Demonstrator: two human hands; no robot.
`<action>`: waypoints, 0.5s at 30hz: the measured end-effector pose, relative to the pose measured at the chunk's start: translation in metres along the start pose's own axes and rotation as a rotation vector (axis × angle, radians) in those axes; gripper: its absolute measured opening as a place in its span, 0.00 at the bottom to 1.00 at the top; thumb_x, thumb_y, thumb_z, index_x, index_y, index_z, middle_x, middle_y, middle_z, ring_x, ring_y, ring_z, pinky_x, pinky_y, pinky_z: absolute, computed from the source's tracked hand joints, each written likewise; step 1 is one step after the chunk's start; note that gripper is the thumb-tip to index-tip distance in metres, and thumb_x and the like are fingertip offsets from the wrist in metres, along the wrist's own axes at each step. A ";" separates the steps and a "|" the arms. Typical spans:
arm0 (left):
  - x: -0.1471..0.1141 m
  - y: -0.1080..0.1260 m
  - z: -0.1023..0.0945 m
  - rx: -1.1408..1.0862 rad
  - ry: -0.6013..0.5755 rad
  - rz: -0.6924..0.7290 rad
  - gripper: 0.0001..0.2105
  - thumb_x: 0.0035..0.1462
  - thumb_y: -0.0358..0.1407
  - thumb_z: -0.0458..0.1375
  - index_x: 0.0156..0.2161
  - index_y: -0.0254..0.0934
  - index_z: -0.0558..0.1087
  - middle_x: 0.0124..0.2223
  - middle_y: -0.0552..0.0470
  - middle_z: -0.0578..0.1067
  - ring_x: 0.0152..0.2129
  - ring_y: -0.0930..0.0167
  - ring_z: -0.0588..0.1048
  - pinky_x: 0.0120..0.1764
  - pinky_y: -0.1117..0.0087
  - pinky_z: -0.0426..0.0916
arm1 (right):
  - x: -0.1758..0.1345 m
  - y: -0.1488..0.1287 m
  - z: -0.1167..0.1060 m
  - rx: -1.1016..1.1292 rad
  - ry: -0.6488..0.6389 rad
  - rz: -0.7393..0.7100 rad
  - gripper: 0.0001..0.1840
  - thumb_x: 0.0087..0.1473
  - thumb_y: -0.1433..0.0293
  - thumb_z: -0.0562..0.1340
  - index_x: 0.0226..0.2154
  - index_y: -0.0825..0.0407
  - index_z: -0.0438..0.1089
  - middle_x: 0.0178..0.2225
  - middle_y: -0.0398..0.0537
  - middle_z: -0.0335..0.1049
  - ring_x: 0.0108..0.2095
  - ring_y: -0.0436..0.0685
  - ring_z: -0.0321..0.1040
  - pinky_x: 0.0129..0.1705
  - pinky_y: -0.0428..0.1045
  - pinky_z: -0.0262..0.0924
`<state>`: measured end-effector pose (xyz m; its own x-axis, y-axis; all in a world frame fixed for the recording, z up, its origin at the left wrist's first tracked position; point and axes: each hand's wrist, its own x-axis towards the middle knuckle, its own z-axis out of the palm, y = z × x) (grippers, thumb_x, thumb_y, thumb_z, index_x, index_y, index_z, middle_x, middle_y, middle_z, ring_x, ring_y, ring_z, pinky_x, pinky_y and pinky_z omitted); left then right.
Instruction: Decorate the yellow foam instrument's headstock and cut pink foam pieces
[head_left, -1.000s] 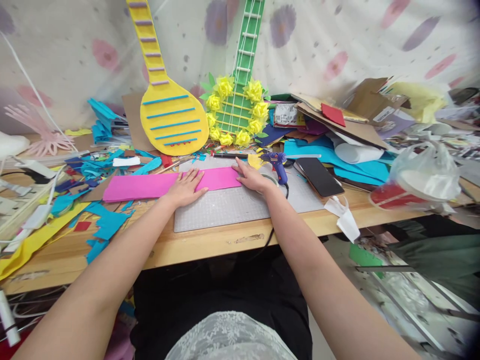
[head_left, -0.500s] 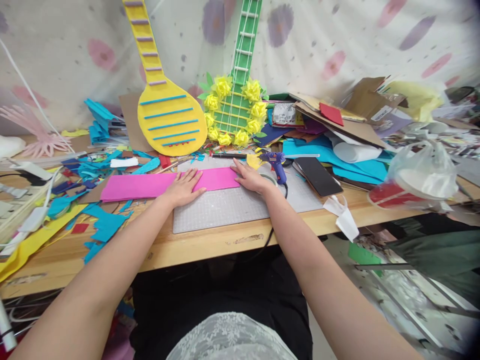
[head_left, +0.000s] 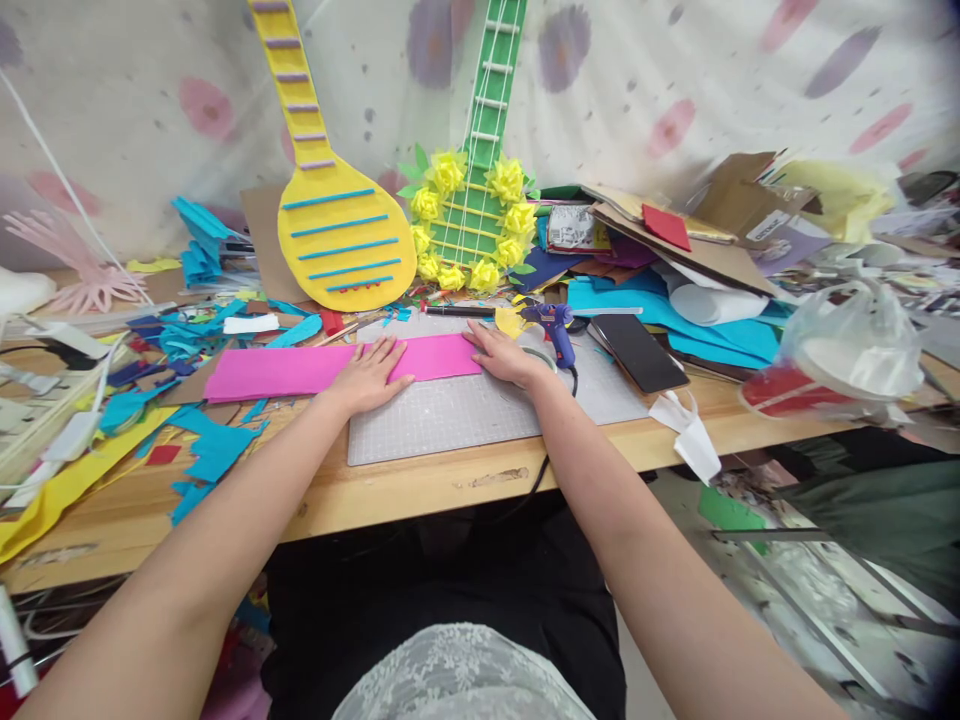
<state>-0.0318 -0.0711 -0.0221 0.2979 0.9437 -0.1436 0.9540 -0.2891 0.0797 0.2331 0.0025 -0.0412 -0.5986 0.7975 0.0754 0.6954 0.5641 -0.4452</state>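
A long pink strip of folded crepe paper (head_left: pixel 274 372) lies across the grey cutting mat (head_left: pixel 442 425) and runs out past its left side. My left hand (head_left: pixel 373 374) rests flat on the middle of the strip, fingers stretched out. At the strip's right end, my right hand (head_left: pixel 501 357) lies with fingers extended, touching the paper. Just right of that hand is a blue glue gun (head_left: pixel 556 335), its cord running down over the table edge.
Behind stand a yellow paper guitar (head_left: pixel 349 245) and a green one (head_left: pixel 474 225) ringed with yellow flowers. Blue scraps (head_left: pixel 217 445) litter the left. On the right are a phone (head_left: pixel 640 352), a white paper piece (head_left: pixel 694 440) and a bagged red-and-white bucket (head_left: pixel 825 370).
The whole view has shifted very slightly. Both hands and the pink paper keep their places.
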 end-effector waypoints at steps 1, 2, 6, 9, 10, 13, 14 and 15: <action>0.000 0.000 0.000 -0.001 -0.004 -0.001 0.36 0.59 0.55 0.35 0.66 0.35 0.42 0.68 0.46 0.40 0.64 0.64 0.38 0.62 0.55 0.35 | 0.000 0.000 0.000 0.000 -0.003 0.005 0.38 0.55 0.70 0.52 0.65 0.54 0.39 0.60 0.49 0.56 0.63 0.61 0.46 0.64 0.62 0.40; 0.000 0.000 -0.001 0.001 -0.009 -0.001 0.36 0.59 0.55 0.35 0.66 0.35 0.42 0.68 0.45 0.40 0.64 0.64 0.38 0.62 0.55 0.35 | 0.001 0.000 0.000 -0.001 -0.007 0.013 0.37 0.55 0.70 0.52 0.65 0.55 0.40 0.60 0.50 0.56 0.63 0.61 0.46 0.64 0.61 0.40; 0.000 0.002 -0.003 0.017 -0.024 -0.004 0.36 0.59 0.54 0.35 0.66 0.33 0.42 0.68 0.44 0.39 0.64 0.64 0.38 0.62 0.55 0.35 | 0.003 0.001 -0.001 0.004 -0.008 0.036 0.32 0.55 0.72 0.51 0.63 0.54 0.48 0.62 0.51 0.53 0.63 0.59 0.47 0.64 0.60 0.39; 0.001 0.004 -0.004 0.026 -0.027 -0.006 0.37 0.59 0.54 0.35 0.66 0.31 0.42 0.68 0.43 0.39 0.64 0.63 0.38 0.62 0.55 0.35 | 0.004 0.001 -0.001 0.004 -0.017 0.041 0.29 0.56 0.73 0.50 0.61 0.53 0.54 0.63 0.50 0.50 0.63 0.59 0.46 0.64 0.60 0.39; 0.001 0.005 -0.004 0.027 -0.028 -0.004 0.37 0.59 0.54 0.35 0.66 0.30 0.42 0.68 0.42 0.39 0.64 0.63 0.38 0.62 0.55 0.35 | 0.005 0.001 -0.001 0.001 -0.024 0.047 0.28 0.57 0.72 0.49 0.61 0.53 0.55 0.63 0.51 0.50 0.63 0.58 0.46 0.64 0.59 0.39; 0.002 0.009 -0.003 0.028 -0.023 0.008 0.37 0.59 0.54 0.34 0.66 0.29 0.41 0.68 0.42 0.39 0.64 0.64 0.38 0.62 0.56 0.35 | 0.004 -0.002 -0.002 -0.009 -0.033 0.061 0.26 0.59 0.69 0.48 0.60 0.56 0.55 0.62 0.54 0.51 0.63 0.58 0.46 0.64 0.58 0.39; 0.002 0.010 -0.002 0.029 -0.021 0.010 0.38 0.59 0.54 0.34 0.66 0.29 0.41 0.68 0.42 0.39 0.64 0.64 0.38 0.62 0.56 0.35 | 0.004 -0.003 -0.002 -0.010 -0.028 0.060 0.26 0.60 0.68 0.48 0.60 0.57 0.55 0.62 0.55 0.52 0.63 0.58 0.47 0.64 0.57 0.39; 0.002 0.011 -0.002 0.030 -0.021 0.011 0.38 0.59 0.54 0.34 0.66 0.28 0.41 0.68 0.42 0.39 0.64 0.64 0.38 0.62 0.56 0.35 | 0.003 -0.004 -0.002 -0.011 -0.020 0.055 0.26 0.60 0.67 0.49 0.59 0.57 0.56 0.61 0.55 0.53 0.63 0.58 0.48 0.64 0.57 0.39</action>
<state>-0.0210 -0.0720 -0.0199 0.3085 0.9370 -0.1637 0.9512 -0.3041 0.0518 0.2294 0.0030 -0.0370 -0.5670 0.8230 0.0335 0.7319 0.5220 -0.4379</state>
